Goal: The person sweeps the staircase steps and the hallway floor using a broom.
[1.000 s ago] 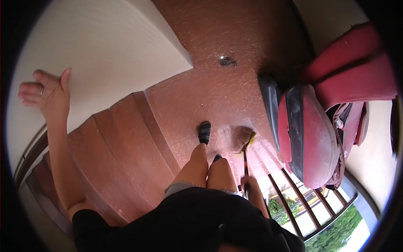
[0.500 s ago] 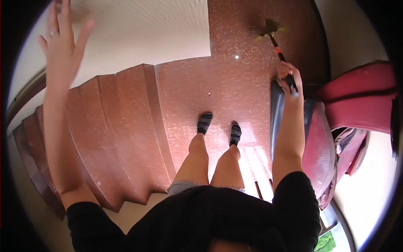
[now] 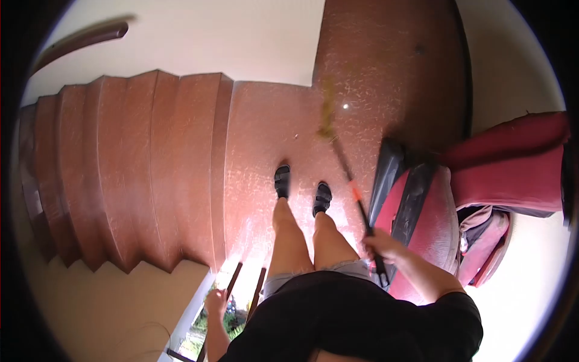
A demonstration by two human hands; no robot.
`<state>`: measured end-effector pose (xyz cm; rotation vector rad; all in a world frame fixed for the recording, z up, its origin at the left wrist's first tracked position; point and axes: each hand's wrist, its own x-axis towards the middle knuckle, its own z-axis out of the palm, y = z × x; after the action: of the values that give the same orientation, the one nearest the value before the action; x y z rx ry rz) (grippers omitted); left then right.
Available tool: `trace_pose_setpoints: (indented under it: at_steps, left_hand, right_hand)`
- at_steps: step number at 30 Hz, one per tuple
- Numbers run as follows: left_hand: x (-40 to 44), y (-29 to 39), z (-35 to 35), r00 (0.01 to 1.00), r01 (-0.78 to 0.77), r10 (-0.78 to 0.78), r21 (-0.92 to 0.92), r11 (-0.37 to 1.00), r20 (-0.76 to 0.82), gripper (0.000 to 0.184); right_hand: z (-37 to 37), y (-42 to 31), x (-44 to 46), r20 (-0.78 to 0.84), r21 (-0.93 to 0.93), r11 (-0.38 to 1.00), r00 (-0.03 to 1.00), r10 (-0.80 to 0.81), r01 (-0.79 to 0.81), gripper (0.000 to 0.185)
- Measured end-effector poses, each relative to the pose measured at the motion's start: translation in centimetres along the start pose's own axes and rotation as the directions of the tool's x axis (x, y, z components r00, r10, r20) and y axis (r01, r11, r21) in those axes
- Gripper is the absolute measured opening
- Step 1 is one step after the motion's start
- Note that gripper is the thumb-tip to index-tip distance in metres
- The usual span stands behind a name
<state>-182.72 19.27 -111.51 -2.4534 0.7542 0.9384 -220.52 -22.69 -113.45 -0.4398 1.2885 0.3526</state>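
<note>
My right hand (image 3: 383, 245) is closed around the lower part of a black pole (image 3: 363, 212) with an orange band. The pole slants away from me over the floor. Its yellowish head (image 3: 326, 114) is smeared by motion, so its kind does not show. Down at my left side, near dark railing bars (image 3: 235, 279), my left hand (image 3: 216, 300) hangs with its fingers curled in. I see nothing held in it. My feet in dark strapped sandals (image 3: 281, 180) stand on the reddish-brown patterned floor (image 3: 256, 133).
Reddish-brown stairs (image 3: 132, 163) begin at the floor's left edge. A pale wall (image 3: 229, 36) and a brown handrail (image 3: 102, 32) lie beyond them. Red cushioned furniture (image 3: 506, 169) and black padded pieces (image 3: 416, 199) crowd the right side. Greenery shows past the railing.
My left hand has dropped from high on the left to beside my body, its spread fingers now curled. My right hand has come down closer, and the pole's head has swung left.
</note>
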Motion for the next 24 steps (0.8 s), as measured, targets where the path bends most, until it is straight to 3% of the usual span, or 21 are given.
trace_pose_setpoints:
  at_steps: [1,2,3,4,5,6,7,8,9,10,11,12,13,16,17,18,19,20,21,22,24]
  left_hand:
    - [-2.7,0.0,1.6,1.000,0.013,-0.011,-0.139,0.990,0.015,0.022]
    - [-4.9,-0.2,3.2,0.999,0.036,-0.029,-0.275,0.961,0.029,0.021]
    - [-6.0,0.0,4.3,0.998,0.000,0.021,-0.304,0.953,0.067,0.020]
    - [-6.6,0.3,4.9,0.992,-0.033,0.070,-0.336,0.941,0.100,0.020]
    - [-6.8,1.3,4.7,0.991,-0.039,0.085,-0.386,0.922,0.102,0.021]
    - [-6.6,2.4,4.3,0.990,-0.060,0.109,-0.434,0.899,0.089,0.022]
    - [-6.1,3.2,4.3,0.994,-0.007,0.058,-0.468,0.884,0.093,0.023]
    - [-5.5,3.5,4.3,0.997,0.029,0.014,-0.567,0.823,0.073,0.026]
    - [-5.4,3.6,4.4,0.999,0.054,-0.037,-0.731,0.681,0.040,0.027]
    - [-5.3,3.8,4.7,0.996,0.065,-0.089,-0.865,0.498,0.024,0.028]
    - [-6.2,4.4,3.2,0.959,0.248,-0.214,-0.912,0.327,0.185,0.028]
    - [-7.2,3.0,4.5,0.913,0.348,-0.314,-0.901,0.261,0.262,0.027]
    - [-8.7,0.4,7.2,0.908,0.398,-0.293,-0.832,0.387,0.299,0.028]
    - [-13.5,-5.4,14.0,0.881,0.461,-0.314,-0.491,0.739,0.355,0.032]
    - [-14.5,-6.6,15.5,0.885,0.444,-0.285,-0.482,0.755,0.369,0.032]
    - [-15.4,-7.6,17.1,0.885,0.430,-0.257,-0.472,0.770,0.387,0.032]
    - [-15.4,-8.4,19.9,0.807,0.565,-0.354,-0.448,0.692,0.472,0.031]
    - [-14.4,-8.6,20.6,0.811,0.561,-0.347,-0.457,0.690,0.471,0.031]
    - [-12.5,-8.4,20.9,0.900,0.390,-0.198,-0.515,0.763,0.388,0.031]
    - [-10.5,-8.3,20.9,0.955,0.203,-0.039,-0.554,0.808,0.294,0.032]
    - [-4.0,-5.9,14.4,0.976,0.161,0.015,-0.763,0.626,0.219,0.031]
  right_hand:
    - [2.9,-0.7,-1.1,0.184,0.053,0.992,0.977,0.105,-0.117,0.009]
    - [3.8,2.7,2.8,0.339,0.047,0.999,0.941,0.002,-0.018,0.010]
    - [6.6,4.5,6.0,0.200,-0.079,0.993,0.974,0.101,-0.087,0.006]
    - [8.1,6.4,11.3,0.455,-0.177,0.979,0.874,0.170,-0.099,0.008]
    - [11.5,4.3,12.2,0.437,-0.308,0.948,0.873,0.215,-0.080,0.019]
    - [13.2,5.3,15.4,0.585,-0.285,0.958,0.784,0.206,-0.038,0.024]
    - [16.2,10.6,24.2,0.643,-0.357,0.924,0.682,0.349,-0.137,0.029]
    - [18.6,5.6,21.1,0.495,-0.619,0.774,0.832,0.250,0.136,0.030]
    - [19.7,5.6,24.4,0.492,-0.673,0.712,0.840,0.228,0.201,0.030]
    - [20.4,5.9,27.4,0.482,-0.726,0.640,0.851,0.210,0.253,0.030]
    - [19.3,4.9,28.1,0.394,-0.697,0.686,0.911,0.124,0.207,0.029]
    - [16.7,3.6,27.7,0.285,-0.661,0.734,0.957,0.050,0.158,0.029]
    - [13.3,1.2,26.5,0.369,-0.592,0.757,0.928,-0.049,0.275,0.031]
    - [2.2,-3.1,22.9,-0.063,-0.469,0.883,0.997,-0.042,0.008,0.028]
    - [-1.6,-4.0,22.7,-0.192,-0.449,0.892,0.971,-0.142,0.042,0.028]
    - [-5.3,-5.4,22.5,-0.212,-0.370,0.925,0.961,-0.177,0.089,0.028]
    - [-7.7,-7.6,21.4,-0.161,-0.285,0.949,0.970,-0.184,0.133,0.024]
    - [-8.3,-9.7,20.6,-0.276,-0.288,0.949,0.937,-0.212,0.130,0.024]
    - [-8.1,-11.2,19.8,-0.388,-0.289,0.948,0.889,-0.242,0.131,0.024]
    - [-7.1,-11.3,20.2,-0.394,-0.292,0.946,0.884,-0.253,0.141,0.024]
    - [-5.5,-10.4,21.9,-0.425,-0.568,0.774,0.706,-0.567,0.280,0.022]
